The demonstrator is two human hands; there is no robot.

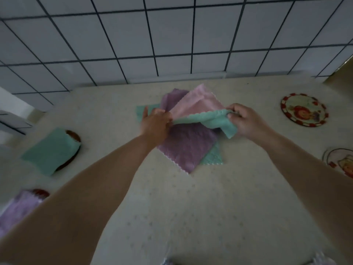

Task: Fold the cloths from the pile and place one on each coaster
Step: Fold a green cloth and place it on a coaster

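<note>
A pile of cloths lies mid-table: a purple cloth (186,145), a pink cloth (196,103) and a teal one beneath (213,156). Above the pile, my left hand (154,124) and my right hand (243,121) each grip an end of a teal cloth (212,118), stretched between them and lifted off the pile. At the left, a folded teal cloth (50,150) covers a dark coaster (74,135). A folded lilac cloth (18,209) lies on another coaster (41,193) at lower left. Two patterned round coasters (303,109) (342,162) sit bare at the right.
The table (191,217) has a pale dotted covering and butts against a white tiled wall (172,44). A white object (11,115) stands at the far left edge. A bit of lilac fabric (317,260) shows at the bottom edge.
</note>
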